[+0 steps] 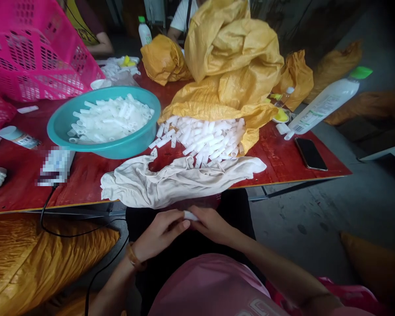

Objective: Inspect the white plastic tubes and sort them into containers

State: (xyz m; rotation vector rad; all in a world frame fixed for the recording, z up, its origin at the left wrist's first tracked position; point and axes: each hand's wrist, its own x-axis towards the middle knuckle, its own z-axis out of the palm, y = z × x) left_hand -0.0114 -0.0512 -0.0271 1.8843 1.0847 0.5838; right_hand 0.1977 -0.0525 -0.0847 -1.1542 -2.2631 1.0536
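Over my lap, just below the table's front edge, my left hand (163, 230) and my right hand (210, 223) meet around a small white tube (190, 216). The fingers of both are closed on it, and only its middle shows. Beyond them a crumpled cream cloth (171, 182) lies along the table edge. White tubes (210, 136) are heaped behind the cloth at the mouth of a large yellow sack (233, 57). To their left, a teal basin (118, 150) holds many similar white tubes (108, 118).
Pink crates (49, 48) stand at the back left. A small jar (18, 136) and a blurred packet with a cable (57, 166) lie left of the basin. At the right are a green-capped bottle (327, 105) and a phone (310, 153). Two people sit across the table.
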